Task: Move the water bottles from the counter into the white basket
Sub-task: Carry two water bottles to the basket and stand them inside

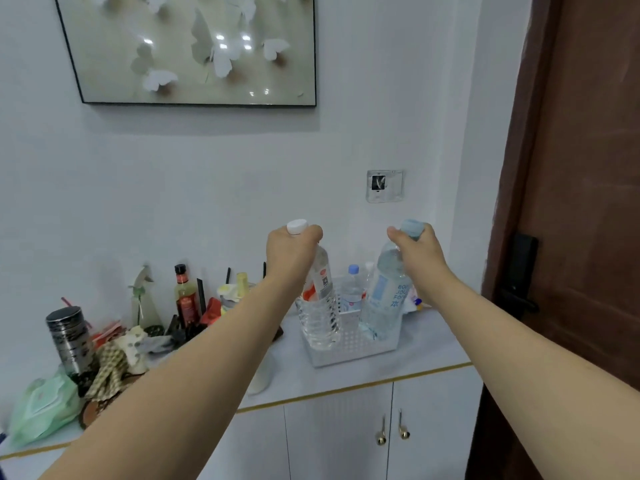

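With each hand's grip closed round a neck, the left hand lowers a clear red-labelled plastic bottle and the right hand a blue-labelled one into the white perforated basket, where crowding could topple the small bottle inside.

Just one head cam, wide-angle, worn by the person and aimed forward and a bit down. It sits about an arm's reach from the counter, facing the wall.
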